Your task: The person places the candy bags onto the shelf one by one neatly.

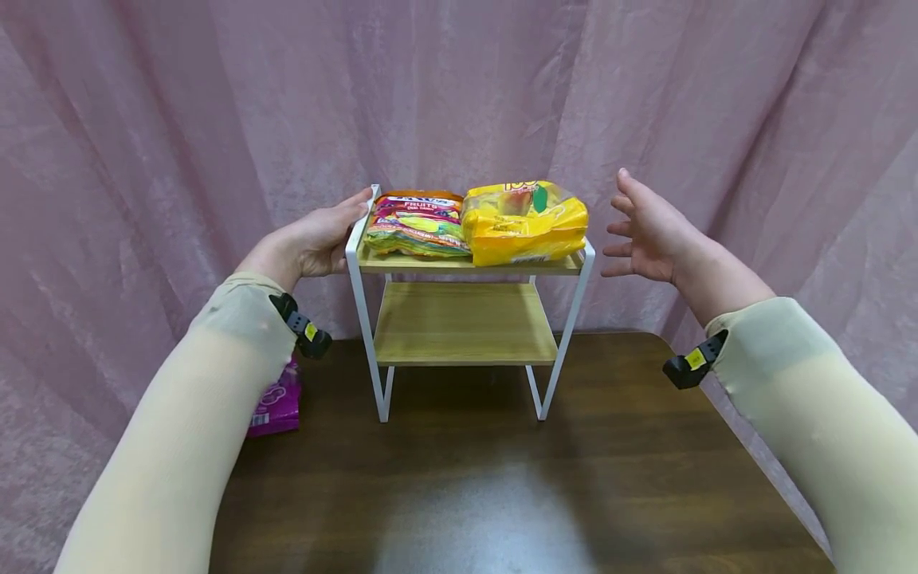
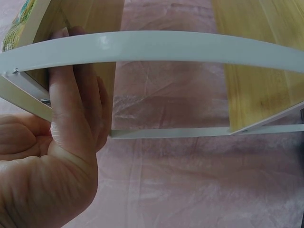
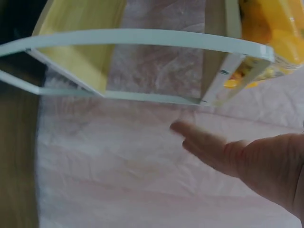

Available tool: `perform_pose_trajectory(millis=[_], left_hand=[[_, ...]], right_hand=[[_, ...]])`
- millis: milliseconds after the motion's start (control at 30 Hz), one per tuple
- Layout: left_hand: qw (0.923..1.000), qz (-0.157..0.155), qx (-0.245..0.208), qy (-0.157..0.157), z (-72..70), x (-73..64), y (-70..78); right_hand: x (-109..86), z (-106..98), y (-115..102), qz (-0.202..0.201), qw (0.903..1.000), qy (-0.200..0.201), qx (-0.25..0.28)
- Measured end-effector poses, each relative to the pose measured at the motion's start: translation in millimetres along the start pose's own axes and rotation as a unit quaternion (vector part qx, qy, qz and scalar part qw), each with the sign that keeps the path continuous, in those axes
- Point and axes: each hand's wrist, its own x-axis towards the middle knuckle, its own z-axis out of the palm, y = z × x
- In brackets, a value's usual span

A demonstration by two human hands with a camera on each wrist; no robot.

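Observation:
A small two-tier shelf with wooden boards and a white metal frame stands on the table. My left hand grips the left end of its top board; in the left wrist view the fingers reach beneath the board, inside the white frame. My right hand is held apart from the shelf's right side, fingers extended and nothing in it. On the top board lie two packages side by side: a colourful bag marked "FRUITS" at left, and a yellow bag with a fruit picture at right.
A purple package lies on the dark wooden table at left, partly hidden behind my left forearm. Pink curtains hang behind the shelf. The table's right edge runs beneath my right forearm.

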Motion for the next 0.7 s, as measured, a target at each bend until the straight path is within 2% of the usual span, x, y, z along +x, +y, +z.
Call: perform_pose_trajectory(millis=[100, 267, 400, 700], left_hand=[[1.0000, 0.003, 0.003, 0.000, -0.3, 0.5, -1.7], [1.0000, 0.007, 0.006, 0.002, -0.6, 1.5, -2.7], [1.0000, 0.008, 0.003, 0.003, -0.2, 1.8, -1.5], [0.9999, 0.005, 0.006, 0.007, 1.1, 0.0, 0.3]], right_hand=[[7.9, 2, 13, -0.005, 0.9971, -0.022, 0.072], [18.6, 10, 30, -0.008, 0.9847, -0.067, 0.161], [23.9, 16, 35, -0.019, 0.9774, -0.082, 0.194], [26.5, 18, 29, -0.034, 0.9667, -0.112, 0.228]])
